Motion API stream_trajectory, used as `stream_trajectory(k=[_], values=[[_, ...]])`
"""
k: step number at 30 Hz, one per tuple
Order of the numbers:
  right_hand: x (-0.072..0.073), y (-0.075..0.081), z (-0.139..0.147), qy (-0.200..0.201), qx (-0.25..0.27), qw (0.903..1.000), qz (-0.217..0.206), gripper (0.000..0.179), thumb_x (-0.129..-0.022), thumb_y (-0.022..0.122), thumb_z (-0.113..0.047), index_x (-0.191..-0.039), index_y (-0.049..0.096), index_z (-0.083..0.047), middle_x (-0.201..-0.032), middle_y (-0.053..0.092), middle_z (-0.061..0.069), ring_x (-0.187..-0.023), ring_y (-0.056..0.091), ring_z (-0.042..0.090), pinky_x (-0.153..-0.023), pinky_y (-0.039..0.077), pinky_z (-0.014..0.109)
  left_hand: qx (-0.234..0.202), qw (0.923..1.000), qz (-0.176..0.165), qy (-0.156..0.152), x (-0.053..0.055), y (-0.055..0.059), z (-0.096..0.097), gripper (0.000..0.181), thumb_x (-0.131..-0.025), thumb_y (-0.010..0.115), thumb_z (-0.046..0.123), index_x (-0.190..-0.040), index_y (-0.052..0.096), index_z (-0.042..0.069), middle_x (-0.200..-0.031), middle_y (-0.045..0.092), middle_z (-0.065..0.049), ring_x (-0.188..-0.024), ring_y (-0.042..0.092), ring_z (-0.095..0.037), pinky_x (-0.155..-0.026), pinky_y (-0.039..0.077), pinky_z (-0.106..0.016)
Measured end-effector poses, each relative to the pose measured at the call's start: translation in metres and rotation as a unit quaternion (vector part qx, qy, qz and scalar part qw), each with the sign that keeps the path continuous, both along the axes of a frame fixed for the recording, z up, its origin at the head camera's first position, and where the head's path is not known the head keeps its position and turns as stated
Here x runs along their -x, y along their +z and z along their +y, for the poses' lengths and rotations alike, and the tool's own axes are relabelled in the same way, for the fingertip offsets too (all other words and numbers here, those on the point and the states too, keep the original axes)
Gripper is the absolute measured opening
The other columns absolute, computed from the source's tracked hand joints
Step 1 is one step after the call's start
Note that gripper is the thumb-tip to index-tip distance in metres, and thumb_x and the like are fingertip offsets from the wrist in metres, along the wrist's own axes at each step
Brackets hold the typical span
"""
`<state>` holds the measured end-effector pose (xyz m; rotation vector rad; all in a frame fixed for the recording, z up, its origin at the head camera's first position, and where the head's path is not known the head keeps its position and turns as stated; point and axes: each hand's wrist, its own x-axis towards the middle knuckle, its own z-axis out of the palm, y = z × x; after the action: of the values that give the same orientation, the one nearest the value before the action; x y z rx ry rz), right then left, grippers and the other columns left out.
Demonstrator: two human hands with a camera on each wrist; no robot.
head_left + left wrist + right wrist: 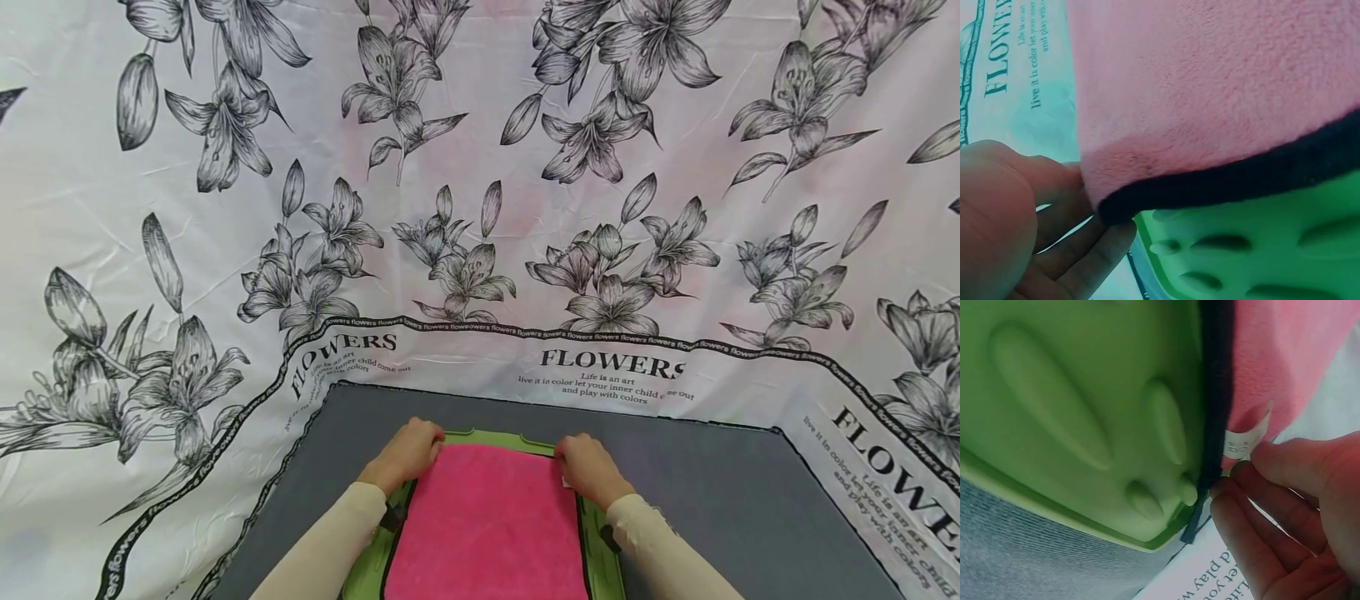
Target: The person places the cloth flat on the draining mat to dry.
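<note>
A pink fleecy cloth (pixel 487 525) with dark edging spreads over a green plastic tray (pixel 495 438) that has raised oval ridges. My left hand (pixel 408 454) pinches the cloth's far left corner, thumb on the pink side and fingers under the dark edging (pixel 1222 184). At the far right corner my right hand (pixel 588 468) pinches the cloth beside a small white label (pixel 1244 439). Both held corners are lifted, and the ridged tray floor shows below the edging in the wrist views. The near end of the cloth is cut off by the head view.
The tray lies on a dark grey tabletop (pixel 712 492) with a black border. Behind and around it hangs a white sheet (pixel 465 367) printed with black flowers and lettering.
</note>
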<state>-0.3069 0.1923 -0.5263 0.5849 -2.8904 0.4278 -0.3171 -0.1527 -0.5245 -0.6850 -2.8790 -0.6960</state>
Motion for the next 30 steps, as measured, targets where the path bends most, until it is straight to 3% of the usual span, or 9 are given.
stream_trajectory(k=[3,7,11,12,18,20,22,25,30], values=[[0.000,-0.004,0.001,0.001,0.003,1.0000,-0.005,0.033,-0.090,0.073,0.009,-0.068,0.074,-0.015,-0.060,0.061,-0.007,-0.057,0.056,0.011,-0.054,0.050,0.032,0.008,0.9999,0.006,0.003,0.001,-0.003,0.001,0.010,-0.100,0.076,0.002,-0.106,0.083,0.002,-0.099,0.080,-0.011,-0.091,0.077,-0.027,-0.079,0.064,-0.043],[0.001,-0.007,0.001,0.000,0.004,1.0000,-0.004,0.034,-0.091,0.074,0.008,-0.067,0.073,-0.016,-0.059,0.059,-0.008,-0.054,0.054,0.010,-0.052,0.049,0.030,0.024,0.9997,0.005,0.007,0.000,-0.006,0.004,0.006,-0.096,0.080,0.001,-0.092,0.080,0.004,-0.082,0.075,-0.008,-0.073,0.069,-0.020,-0.065,0.056,-0.036],[0.003,-0.008,0.001,-0.009,-0.001,0.9999,-0.014,0.032,-0.091,0.076,0.006,-0.069,0.074,-0.016,-0.061,0.061,-0.007,-0.056,0.056,0.010,-0.052,0.051,0.030,0.030,0.9993,0.000,0.023,-0.002,-0.009,0.006,0.010,-0.093,0.081,-0.001,-0.085,0.078,0.004,-0.077,0.072,-0.007,-0.069,0.066,-0.020,-0.063,0.054,-0.035],[0.003,-0.008,0.000,-0.012,-0.002,0.9998,-0.017,0.031,-0.092,0.078,0.006,-0.070,0.074,-0.016,-0.062,0.061,-0.007,-0.057,0.056,0.010,-0.053,0.051,0.030,0.030,0.9992,0.017,0.019,0.006,-0.023,0.003,0.010,-0.094,0.081,0.002,-0.085,0.078,0.006,-0.078,0.072,-0.004,-0.070,0.065,-0.018,-0.063,0.054,-0.034],[0.005,-0.008,-0.001,-0.012,-0.009,0.9998,-0.014,0.031,-0.090,0.078,0.007,-0.069,0.072,-0.016,-0.063,0.062,-0.005,-0.058,0.058,0.013,-0.054,0.052,0.032,0.022,0.9984,0.044,0.026,0.013,-0.035,0.002,0.022,-0.087,0.068,-0.007,-0.073,0.074,0.008,-0.070,0.067,0.000,-0.067,0.060,-0.015,-0.059,0.051,-0.035],[0.006,-0.008,-0.001,-0.008,-0.011,0.9999,-0.011,0.031,-0.089,0.076,0.008,-0.070,0.073,-0.016,-0.063,0.062,-0.005,-0.058,0.059,0.014,-0.054,0.054,0.033,0.022,0.9983,0.039,0.036,0.009,-0.029,0.004,0.026,-0.083,0.064,-0.011,-0.072,0.074,0.011,-0.072,0.069,0.001,-0.068,0.062,-0.013,-0.059,0.053,-0.037],[0.007,-0.008,-0.001,-0.006,-0.013,0.9999,-0.007,0.030,-0.089,0.076,0.007,-0.070,0.074,-0.016,-0.064,0.063,-0.005,-0.058,0.060,0.013,-0.055,0.055,0.033,0.017,0.9979,0.056,0.027,0.015,-0.036,0.001,0.029,-0.081,0.061,-0.010,-0.067,0.069,0.014,-0.068,0.064,0.004,-0.064,0.053,-0.009,-0.056,0.048,-0.036],[0.007,-0.006,0.001,-0.007,-0.012,0.9999,-0.003,0.032,-0.089,0.076,0.005,-0.068,0.072,-0.018,-0.062,0.062,-0.007,-0.057,0.058,0.012,-0.054,0.052,0.033,0.013,0.9976,0.062,0.027,0.016,-0.034,0.000,0.029,-0.080,0.061,-0.010,-0.066,0.066,0.015,-0.068,0.061,0.005,-0.063,0.049,-0.009,-0.055,0.044,-0.035],[0.010,0.001,0.002,-0.016,-0.005,0.9996,0.024,0.039,-0.089,0.074,0.003,-0.061,0.062,-0.021,-0.056,0.055,-0.009,-0.053,0.050,0.010,-0.051,0.043,0.031,0.010,0.9939,0.088,0.066,0.010,-0.008,0.002,0.016,-0.086,0.070,-0.009,-0.085,0.077,0.005,-0.086,0.074,-0.008,-0.081,0.071,-0.025,-0.071,0.062,-0.041]])
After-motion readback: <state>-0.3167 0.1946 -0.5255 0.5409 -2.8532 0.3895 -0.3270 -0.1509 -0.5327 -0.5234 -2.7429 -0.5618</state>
